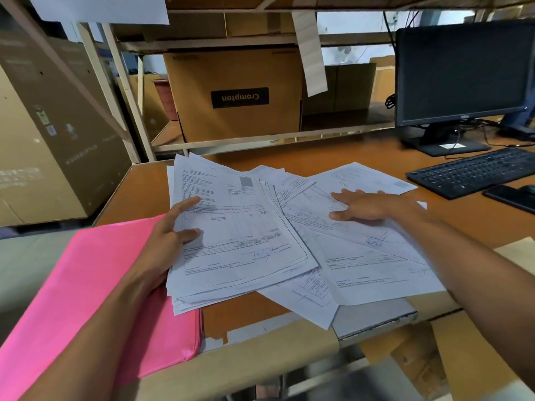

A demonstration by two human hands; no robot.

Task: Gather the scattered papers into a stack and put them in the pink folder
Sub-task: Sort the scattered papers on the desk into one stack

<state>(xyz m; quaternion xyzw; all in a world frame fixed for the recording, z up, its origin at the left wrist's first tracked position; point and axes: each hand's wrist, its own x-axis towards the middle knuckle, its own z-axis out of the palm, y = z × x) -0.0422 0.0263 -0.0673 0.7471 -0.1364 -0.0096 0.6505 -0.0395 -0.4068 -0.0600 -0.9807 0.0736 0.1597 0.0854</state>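
Note:
A thick stack of printed papers (240, 227) sits in my left hand (166, 241), thumb on top and fingers under its left edge, raised a little above the desk. Several loose sheets (362, 256) lie fanned out on the desk to the right, some under the stack's right side. My right hand (364, 205) lies flat on these sheets, fingers spread and pointing left. The pink folder (86, 285) lies closed at the desk's near left, partly under my left forearm and the stack's lower corner.
A black keyboard (474, 172), a phone (512, 198) and a dark monitor (463, 73) stand at the right. Cardboard boxes (237, 94) fill the shelf behind the desk. The desk's front edge (260, 342) has worn tape. Another large box (43, 140) stands at the left.

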